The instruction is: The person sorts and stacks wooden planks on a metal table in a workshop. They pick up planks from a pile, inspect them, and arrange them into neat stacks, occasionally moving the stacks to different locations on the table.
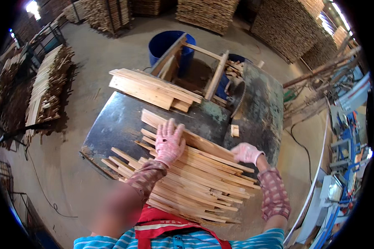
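Note:
My left hand, in a pink stained work glove, lies flat with fingers stretched over the far edge of a layer of narrow wooden slats. Under and beside its fingertips runs a wider wooden board, slanting from upper left to lower right. At that board's right end, my gloved right hand is closed around it, the fingertips partly hidden. The slats lie side by side on the dark metal saw table, their ends uneven. Beyond them rests a small stack of planks.
A round saw blade stands up through the table, ahead of my right hand. Beside it lies a small wood offcut. A blue barrel and a wooden frame are behind the table. Stacked lumber stands at left.

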`<state>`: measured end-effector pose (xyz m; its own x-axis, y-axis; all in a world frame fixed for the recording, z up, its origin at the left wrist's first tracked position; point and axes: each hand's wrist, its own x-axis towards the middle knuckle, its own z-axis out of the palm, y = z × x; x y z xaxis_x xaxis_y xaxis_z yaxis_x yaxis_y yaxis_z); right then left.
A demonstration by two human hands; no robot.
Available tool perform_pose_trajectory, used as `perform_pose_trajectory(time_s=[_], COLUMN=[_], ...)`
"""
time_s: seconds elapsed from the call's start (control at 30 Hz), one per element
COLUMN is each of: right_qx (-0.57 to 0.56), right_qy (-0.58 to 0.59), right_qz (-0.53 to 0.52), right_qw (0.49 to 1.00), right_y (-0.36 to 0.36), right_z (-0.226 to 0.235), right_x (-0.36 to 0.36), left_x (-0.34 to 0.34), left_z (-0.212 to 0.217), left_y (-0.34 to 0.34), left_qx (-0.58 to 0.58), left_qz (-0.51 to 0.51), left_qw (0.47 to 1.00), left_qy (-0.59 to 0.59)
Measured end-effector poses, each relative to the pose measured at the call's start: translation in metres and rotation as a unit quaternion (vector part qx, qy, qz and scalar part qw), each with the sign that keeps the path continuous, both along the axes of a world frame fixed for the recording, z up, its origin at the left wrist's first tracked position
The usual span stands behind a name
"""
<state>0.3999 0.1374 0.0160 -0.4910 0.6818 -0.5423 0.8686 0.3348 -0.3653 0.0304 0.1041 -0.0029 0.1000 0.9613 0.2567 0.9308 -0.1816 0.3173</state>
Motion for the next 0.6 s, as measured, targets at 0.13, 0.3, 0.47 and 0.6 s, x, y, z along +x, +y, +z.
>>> perform_pose_trajectory(time_s=[0.13, 0.3, 0.47, 0.6], right_qx=[-0.055, 0.078, 0.318, 0.425], right_qy=[-0.172, -0.123, 0.02, 0.076], right_qz=[0.087, 0.104, 0.036, 0.089], right_qw=[0.98, 0.984, 0.947, 0.898], right_y=[0.002, 0.055, 0.142, 0.184], right_z=[0.023, 0.069, 0.025, -0.024], right_x=[-0.026, -0.138, -0.212, -0.269], left_x=[-0.003, -0.022, -0.008, -0.012], left_z=[0.012, 0.002, 0.001, 0.001], left_y=[0.001, -0.004, 0.003, -0.001], left_qx=[0.029, 0.087, 0.077, 0.058], left_qz=[-0.058, -0.045, -0.054, -0.064], left_qw=[0.998, 0.995, 0.995, 0.993], left_qy=[-0.007, 0.012, -0.034, -0.084])
